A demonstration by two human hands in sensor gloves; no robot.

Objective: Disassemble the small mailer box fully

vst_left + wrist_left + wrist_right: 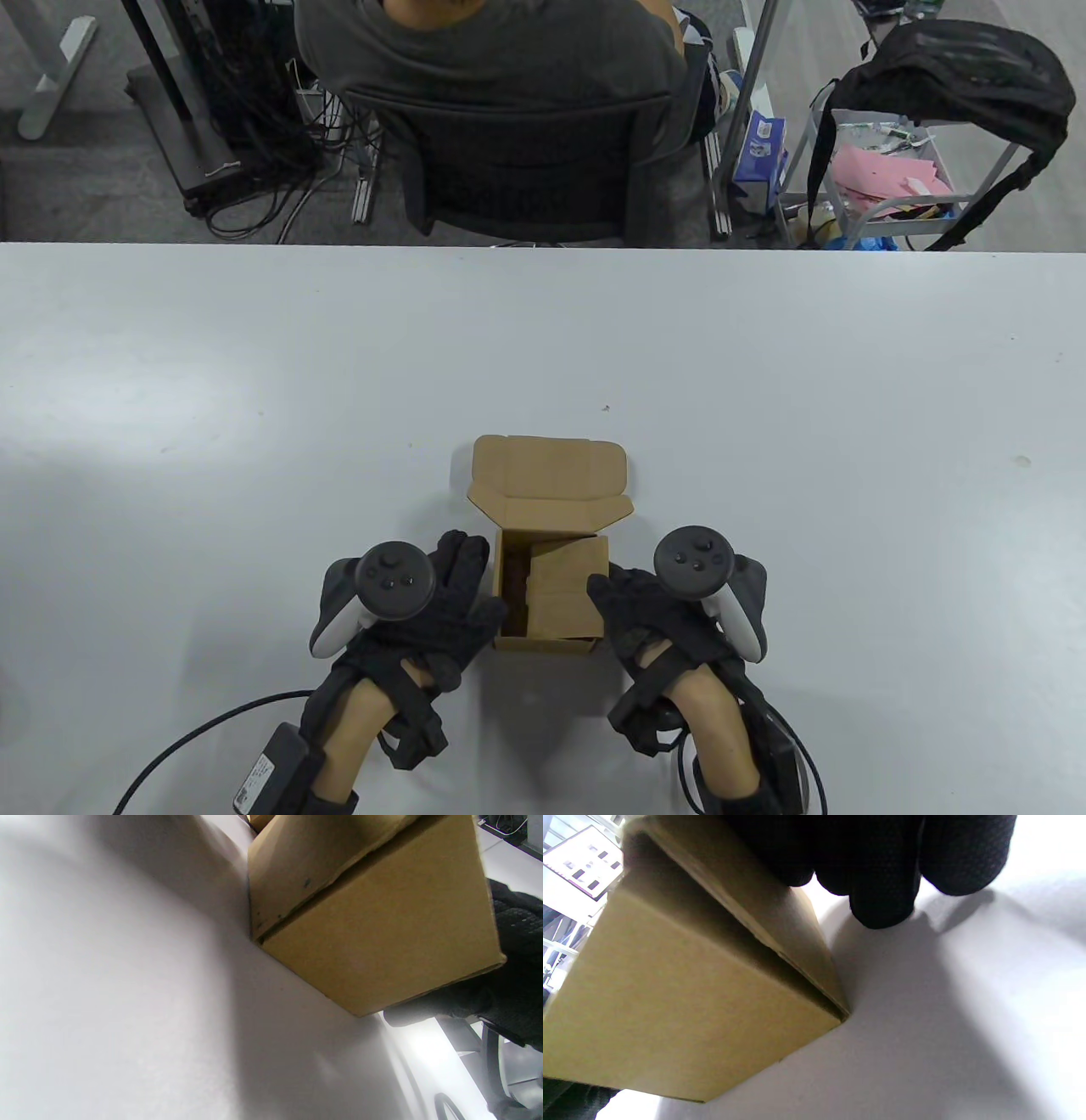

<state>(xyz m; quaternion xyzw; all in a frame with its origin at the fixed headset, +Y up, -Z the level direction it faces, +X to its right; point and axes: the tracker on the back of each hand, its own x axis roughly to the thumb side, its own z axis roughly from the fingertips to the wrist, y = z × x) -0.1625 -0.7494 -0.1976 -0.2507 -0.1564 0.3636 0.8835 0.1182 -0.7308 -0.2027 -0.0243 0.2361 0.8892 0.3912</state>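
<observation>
A small brown mailer box [551, 624] stands on the white table [254, 424] near the front edge. Its lid [550, 477] is open and folded back away from me, and inner flaps show inside. My left hand [485, 590] holds the box's left wall, with the fingers along the outside and the thumb at the front left rim. My right hand [607, 596] grips the right wall, thumb over the rim. The left wrist view shows the box's outer walls [373, 933] resting on the table. The right wrist view shows my fingers [882, 866] against the box's side [683, 1005].
Beyond the table's far edge a person sits in a black chair [517, 161]. A cart with pink papers [882, 178] and a black bag [959, 76] stands at the back right. Cables trail from my wrists at the front edge [195, 739].
</observation>
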